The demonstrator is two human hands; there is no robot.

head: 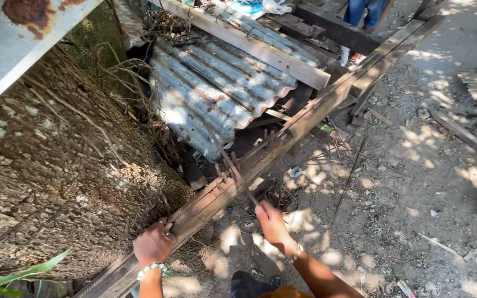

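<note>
The long wooden beam (282, 138) is gripped near its lower end by the left hand (153, 243). A thin steel rod (233, 171), laid across the beam, is clasped by the closed right hand (273, 223). Corrugated metal sheets (216, 88) are seen behind.

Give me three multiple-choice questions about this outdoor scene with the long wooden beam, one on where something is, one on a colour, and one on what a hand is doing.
1. Where does the corrugated metal sheet lie?
A. left of the long wooden beam
B. on the dirt right of it
C. in the person's lap

2. What colour is the bead bracelet on the left wrist?
A. red
B. white and green
C. black

3. What is the right hand doing?
A. resting flat on the ground
B. gripping a thin metal rod
C. hanging open and empty

Answers: 1 A, the sheet slopes beside the tree trunk; 2 B, pale beads show; 3 B, fingers close round the rod.
</note>
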